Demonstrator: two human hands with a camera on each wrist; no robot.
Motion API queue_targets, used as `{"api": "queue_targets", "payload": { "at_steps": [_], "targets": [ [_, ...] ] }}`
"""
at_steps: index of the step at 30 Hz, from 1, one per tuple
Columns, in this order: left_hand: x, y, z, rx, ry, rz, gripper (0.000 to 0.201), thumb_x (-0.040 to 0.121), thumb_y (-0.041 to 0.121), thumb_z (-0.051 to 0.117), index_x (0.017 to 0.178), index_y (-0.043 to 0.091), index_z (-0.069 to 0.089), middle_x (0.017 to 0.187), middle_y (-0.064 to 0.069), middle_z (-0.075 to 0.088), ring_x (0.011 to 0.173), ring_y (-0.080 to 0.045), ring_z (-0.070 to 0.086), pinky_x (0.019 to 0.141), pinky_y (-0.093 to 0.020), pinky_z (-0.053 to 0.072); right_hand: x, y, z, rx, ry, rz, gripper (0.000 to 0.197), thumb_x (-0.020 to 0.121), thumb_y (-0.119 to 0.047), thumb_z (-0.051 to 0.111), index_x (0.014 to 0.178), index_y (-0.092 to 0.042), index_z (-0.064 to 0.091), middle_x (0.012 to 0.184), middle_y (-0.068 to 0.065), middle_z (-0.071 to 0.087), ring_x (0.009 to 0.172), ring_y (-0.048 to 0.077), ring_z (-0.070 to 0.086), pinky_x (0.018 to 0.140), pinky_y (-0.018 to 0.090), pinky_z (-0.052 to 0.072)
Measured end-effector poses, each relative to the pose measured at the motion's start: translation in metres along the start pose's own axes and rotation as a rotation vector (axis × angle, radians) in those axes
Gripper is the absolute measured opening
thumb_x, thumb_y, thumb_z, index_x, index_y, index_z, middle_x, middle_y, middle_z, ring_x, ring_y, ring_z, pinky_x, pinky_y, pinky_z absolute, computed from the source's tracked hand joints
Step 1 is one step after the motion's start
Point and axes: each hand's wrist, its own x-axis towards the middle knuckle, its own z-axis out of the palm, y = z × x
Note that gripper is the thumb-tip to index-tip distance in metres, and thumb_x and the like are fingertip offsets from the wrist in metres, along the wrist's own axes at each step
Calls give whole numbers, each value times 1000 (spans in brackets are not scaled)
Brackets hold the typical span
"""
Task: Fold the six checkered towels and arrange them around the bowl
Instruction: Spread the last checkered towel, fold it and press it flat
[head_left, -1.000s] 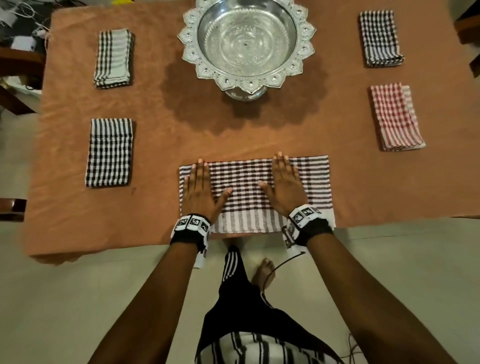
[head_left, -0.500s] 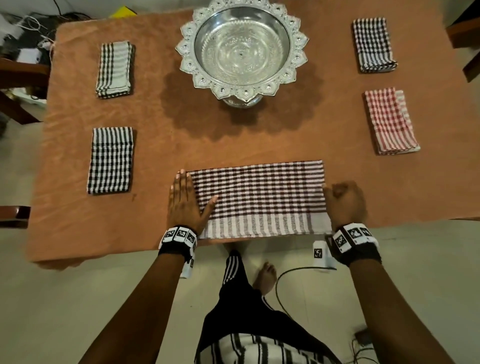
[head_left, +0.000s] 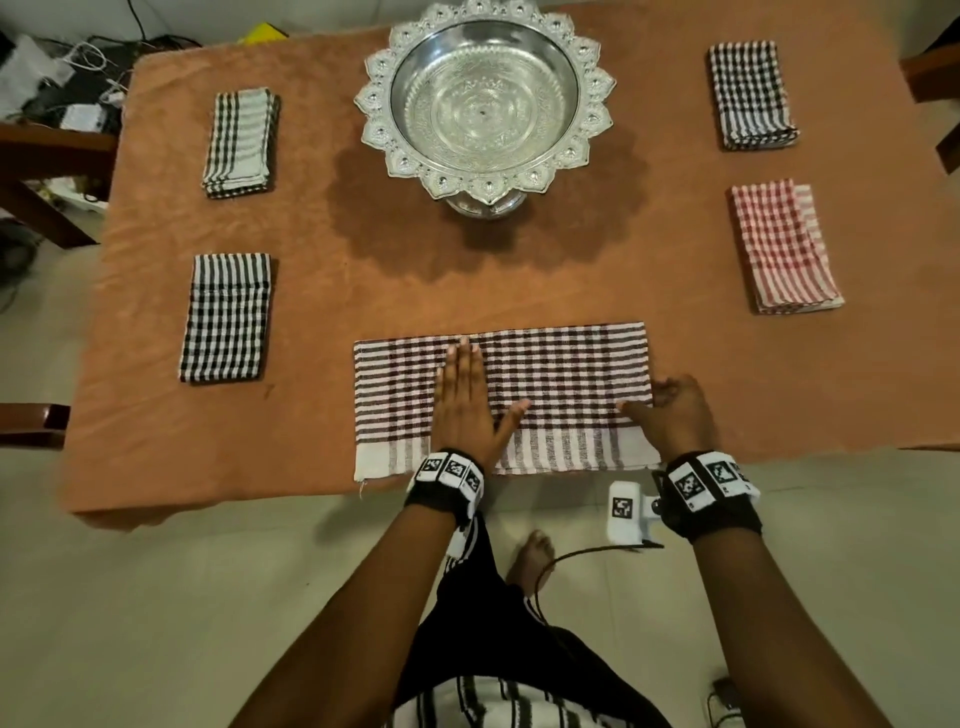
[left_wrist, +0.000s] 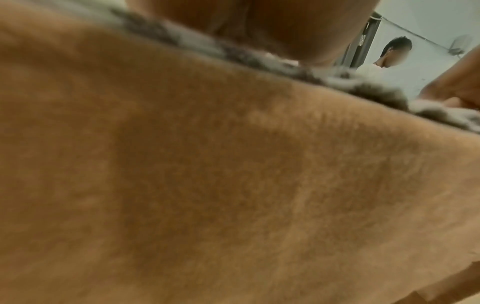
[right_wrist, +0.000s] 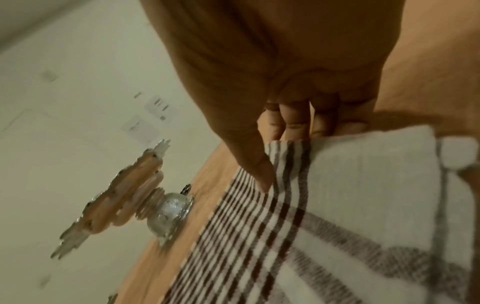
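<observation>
The right hand pinches the right edge of the brown checked towel, thumb on top, fingers curled beneath. The left hand lies flat and spread on the towel's middle. This towel sits at the worktop's near edge, before the silver bowl; four folded towels flank the bowl.

Tabletop draped in an orange-brown fuzzy cloth, filling the middle. Pale beige tile floor below it at 6 o'clock. Dark wooden chair parts at 9 o'clock and another wooden piece at 2 o'clock. Tangle of cables and white gear on the floor at 10 o'clock. Plain pale wall behind.
</observation>
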Motion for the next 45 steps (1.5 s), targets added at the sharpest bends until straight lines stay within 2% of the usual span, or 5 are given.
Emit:
{"api": "queue_targets", "payload": {
  "at_steps": [9,19,27,33,45],
  "targets": [
    [10,10,4,78,16,3,91,89,76,17,155,16,-2,163,-7,-13,150,-26,-12,120,-54,1,-14,-16,-5,354,-246,40,26,85,-11,74,111,-6,70,101,7,72,77,10,67,57,19,49],
    [12,6,-3,-33,8,35,91,90,74,27,156,17,1,163,-6,-12,149,-26,-14,120,-48,-7,-29,-18,-22,284,-306,-146,26,96,-15,62,121,-12,67,112,0,73,106,15,67,100,43,51],
    [-23,-27,-79,-1260,-150,-235,22,98,22,56,116,17,68,114,-6,72,93,-11,70,87,-37,57,-73,-80,7,-8,-261,-401,32,97,-17,59,129,-20,60,98,14,72,85,30,69,77,41,55],
    [-4,-51,-104,-1664,-607,-437,57,96,60,35,124,18,62,101,-4,73,93,-25,70,76,-39,56,-111,-119,68,-13,-513,-554,43,100,-20,52,143,-23,50,122,4,69,106,18,66,94,40,53],
    [-7,-102,-82,-1555,-380,-503,44,90,-8,57,132,7,55,123,-17,66,115,-33,63,99,-53,49,-43,-68,84,-9,-217,-327,17,89,-19,71,106,-17,68,93,1,70,92,22,64,73,12,45]
  ]
}}
